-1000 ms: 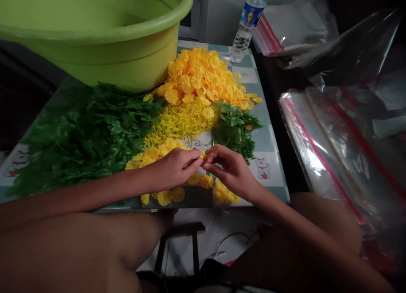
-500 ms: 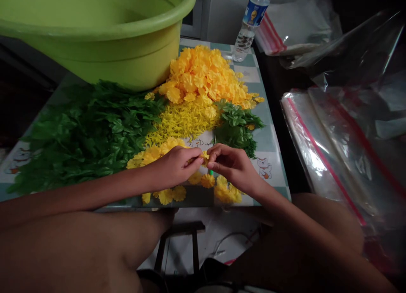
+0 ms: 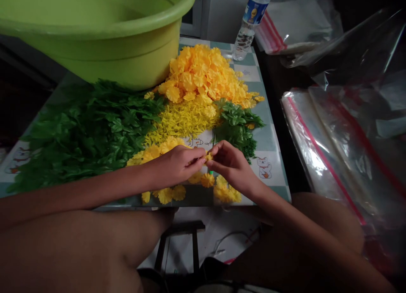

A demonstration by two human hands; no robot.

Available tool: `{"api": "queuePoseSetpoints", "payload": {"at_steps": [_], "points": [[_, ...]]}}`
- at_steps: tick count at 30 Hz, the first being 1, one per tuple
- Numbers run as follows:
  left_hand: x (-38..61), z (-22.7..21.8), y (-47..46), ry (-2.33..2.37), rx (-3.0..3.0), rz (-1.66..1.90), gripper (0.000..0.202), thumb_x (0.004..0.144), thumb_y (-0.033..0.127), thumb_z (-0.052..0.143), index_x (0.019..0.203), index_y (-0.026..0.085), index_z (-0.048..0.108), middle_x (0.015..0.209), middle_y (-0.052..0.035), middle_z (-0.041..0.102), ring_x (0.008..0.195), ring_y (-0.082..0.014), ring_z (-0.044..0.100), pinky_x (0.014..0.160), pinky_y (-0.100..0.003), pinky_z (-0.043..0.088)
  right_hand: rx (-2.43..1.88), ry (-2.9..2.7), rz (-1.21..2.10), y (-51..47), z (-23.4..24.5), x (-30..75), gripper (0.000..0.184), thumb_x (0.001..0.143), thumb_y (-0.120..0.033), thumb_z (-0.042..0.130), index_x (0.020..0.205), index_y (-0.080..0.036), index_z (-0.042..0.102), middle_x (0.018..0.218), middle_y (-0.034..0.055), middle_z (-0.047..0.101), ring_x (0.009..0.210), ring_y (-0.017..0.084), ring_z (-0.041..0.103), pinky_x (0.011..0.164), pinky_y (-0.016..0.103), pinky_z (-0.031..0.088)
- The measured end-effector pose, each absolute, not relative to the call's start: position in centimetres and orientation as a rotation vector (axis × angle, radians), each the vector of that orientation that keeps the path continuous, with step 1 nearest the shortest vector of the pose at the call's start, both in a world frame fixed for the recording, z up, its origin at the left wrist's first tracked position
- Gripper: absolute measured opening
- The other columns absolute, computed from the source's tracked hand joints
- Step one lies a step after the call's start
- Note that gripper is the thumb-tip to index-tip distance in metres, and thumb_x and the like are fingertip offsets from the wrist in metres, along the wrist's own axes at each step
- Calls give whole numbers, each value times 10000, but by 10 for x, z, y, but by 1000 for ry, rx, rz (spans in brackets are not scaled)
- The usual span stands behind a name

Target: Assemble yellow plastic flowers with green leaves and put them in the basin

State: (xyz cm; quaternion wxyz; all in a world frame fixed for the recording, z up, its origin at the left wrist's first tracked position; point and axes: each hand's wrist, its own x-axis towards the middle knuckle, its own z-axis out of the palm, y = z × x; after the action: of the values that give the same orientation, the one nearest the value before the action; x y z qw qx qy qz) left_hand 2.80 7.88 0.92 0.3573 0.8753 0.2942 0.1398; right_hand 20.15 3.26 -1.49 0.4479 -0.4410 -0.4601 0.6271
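The left hand [image 3: 182,162] has its thumb and forefinger pinched on a small, bright yellow, fabric-like flower piece [image 3: 208,156]. The right hand [image 3: 234,162], curled, brings its thumb and forefinger up to the other side of this piece; whether they grip it or only touch it, I cannot tell. The piece sits between the two sets of fingertips, above a grey-green and white checked tabletop [image 3: 269,134].

Just below the hands, on the near side, lie loose yellow scalloped flowers [image 3: 207,180], and a small bright green item [image 3: 211,173] shows beneath the right thumb. Beyond the fingertips spreads a heap of thin yellow-green strands [image 3: 182,121], with a mound of orange-yellow ruffled petals [image 3: 203,75] behind it. Just past the right hand rests a small bunch of dark green artificial-looking leaves [image 3: 236,132]. Left of the left hand spreads a broad pile of glossy green leaves [image 3: 95,132], with a large lime-green plastic tub [image 3: 111,56] behind it. Well beyond the right hand stands a clear plastic bottle with a blue label [image 3: 249,24].
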Motion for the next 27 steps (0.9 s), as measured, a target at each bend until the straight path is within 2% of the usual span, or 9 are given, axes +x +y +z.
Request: {"api": "queuePoseSetpoints", "payload": {"at_steps": [3, 6, 10, 14, 19, 21, 23, 25, 27], "points": [[28, 9, 80, 743, 2289, 356, 189, 872, 150, 411, 691, 162, 464, 546, 73, 324, 478, -60, 328, 495, -215, 240, -1089, -1096, 1612, 33, -16, 201, 224, 702, -199, 664, 873, -178, 521, 811, -7, 533, 691, 106, 525, 627, 263, 449], [30, 10, 80, 792, 2272, 326, 207, 881, 175, 413, 685, 159, 475, 540, 70, 340, 482, -62, 341, 498, -217, 245, -1130, -1144, 1580, 34, -15, 202, 177, 743, -277, 658, 808, -163, 540, 757, 1, 562, 626, 102, 530, 601, 268, 441], [33, 12, 78, 834, 2232, 303, 246, 881, 203, 413, 640, 165, 445, 516, 74, 319, 462, -62, 324, 488, -219, 240, -1199, -1226, 1473, 33, -16, 203, 217, 787, -351, 622, 756, -165, 514, 658, -8, 540, 600, 116, 522, 580, 273, 419], [36, 13, 77, 851, 2178, 271, 282, 872, 218, 415, 595, 176, 381, 503, 76, 296, 457, -65, 309, 485, -221, 237, -1257, -1414, 1259, 29, -19, 201, 153, 856, -297, 517, 768, -182, 469, 706, 1, 527, 637, 120, 505, 593, 274, 402], [40, 7, 78, 946, 2145, 157, 275, 884, 243, 396, 630, 163, 463, 547, 46, 412, 522, -93, 408, 523, -232, 290, -1326, -1535, 1081, 30, -21, 202, 125, 873, -207, 459, 758, -204, 412, 639, -39, 472, 565, 91, 438, 545, 242, 349], [39, 2, 80, 897, 2231, 97, 278, 884, 226, 392, 654, 150, 528, 610, 11, 491, 598, -119, 475, 587, -249, 349, -1346, -1448, 1138, 32, -21, 204, 110, 874, -223, 460, 769, -199, 434, 602, -51, 450, 523, 82, 413, 511, 235, 329], [37, -1, 82, 787, 2333, 69, 272, 877, 233, 421, 711, 146, 617, 742, -37, 570, 752, -164, 529, 723, -291, 403, -1340, -1335, 1263, 35, -19, 208, 141, 877, -268, 474, 760, -189, 464, 565, -56, 443, 486, 75, 400, 478, 229, 314], [36, 0, 84, 724, 2397, 98, 234, 851, 309, 510, 779, 171, 683, 940, -78, 605, 959, -228, 518, 883, -367, 385, -1313, -1241, 1413, 36, -15, 210, 220, 875, -328, 499, 713, -181, 477, 531, -57, 446, 459, 66, 395, 453, 222, 302], [36, 4, 87, 746, 2388, 154, 252, 795, 419, 601, 820, 191, 706, 1045, -88, 595, 1065, -274, 477, 948, -419, 348, -1281, -1171, 1531, 35, -11, 211, 278, 862, -378, 536, 680, -175, 484, 526, -51, 468, 444, 58, 407, 442, 216, 304]]}}
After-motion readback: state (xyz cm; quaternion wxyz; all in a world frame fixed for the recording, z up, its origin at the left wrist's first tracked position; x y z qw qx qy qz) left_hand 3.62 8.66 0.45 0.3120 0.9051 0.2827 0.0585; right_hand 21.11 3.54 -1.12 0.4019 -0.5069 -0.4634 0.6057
